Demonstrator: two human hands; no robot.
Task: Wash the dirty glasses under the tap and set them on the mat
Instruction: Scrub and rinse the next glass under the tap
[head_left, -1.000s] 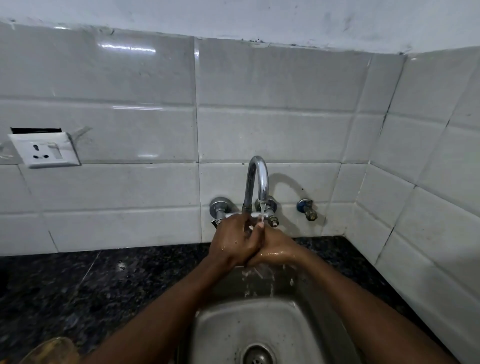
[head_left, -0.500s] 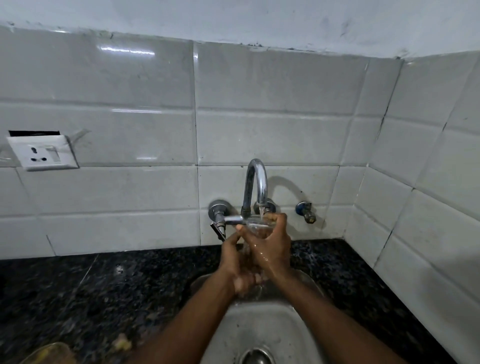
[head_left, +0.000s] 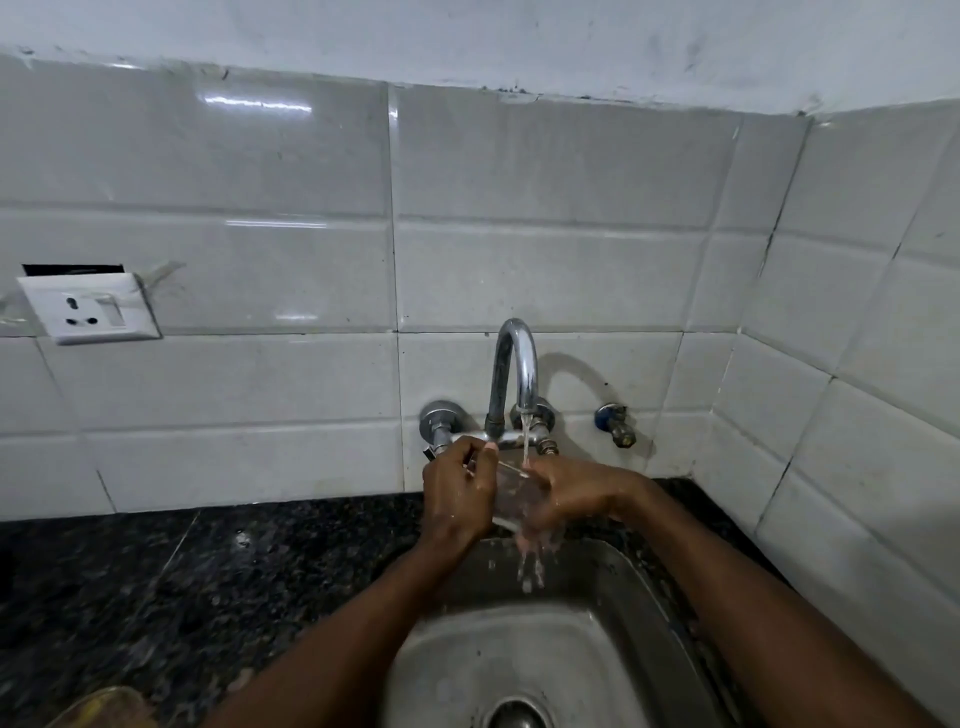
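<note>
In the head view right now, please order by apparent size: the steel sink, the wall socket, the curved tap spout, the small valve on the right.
1. steel sink, though cut off by the frame and nearest the camera
2. curved tap spout
3. wall socket, close to the spout, so unsure
4. small valve

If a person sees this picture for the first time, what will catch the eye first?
Two hands, the left hand and the right hand, hold a clear glass under the running tap above the steel sink. A white socket hangs crookedly on the tiled wall at far left.

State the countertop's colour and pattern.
Black with fine grey-white speckles, like granite; the countertop shows best left of the sink in the head view.
</note>
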